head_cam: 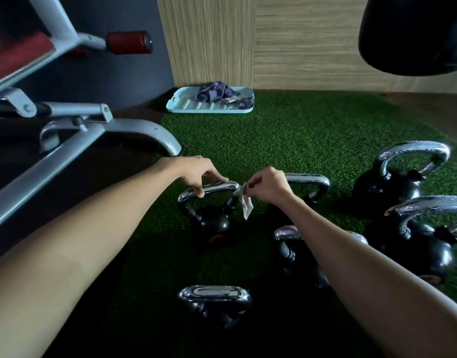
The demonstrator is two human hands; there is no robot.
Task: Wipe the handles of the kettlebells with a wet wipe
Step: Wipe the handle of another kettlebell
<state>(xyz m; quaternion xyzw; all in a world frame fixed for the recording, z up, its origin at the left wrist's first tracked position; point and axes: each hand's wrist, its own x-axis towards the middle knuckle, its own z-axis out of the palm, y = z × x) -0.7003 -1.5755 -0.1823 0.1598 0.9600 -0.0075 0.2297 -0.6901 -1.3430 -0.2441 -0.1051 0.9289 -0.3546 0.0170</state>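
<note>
On the green turf (286, 140) a black kettlebell (213, 222) stands mid-scene (others sit nearer and to the right). The left hand (199, 174) curls its fingers over the chrome handle (214, 189). The right hand (270, 187) pinches a wet wipe (245, 205) at the handle's right end.

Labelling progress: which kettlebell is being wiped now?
The left-middle kettlebell, alone with hands on it: left hand holds its handle, right hand pinches the wet wipe against it.

Upright black kettlebell (213, 220) on green turf, white wet wipe (244, 204) around its chrome handle (209, 190).
</note>
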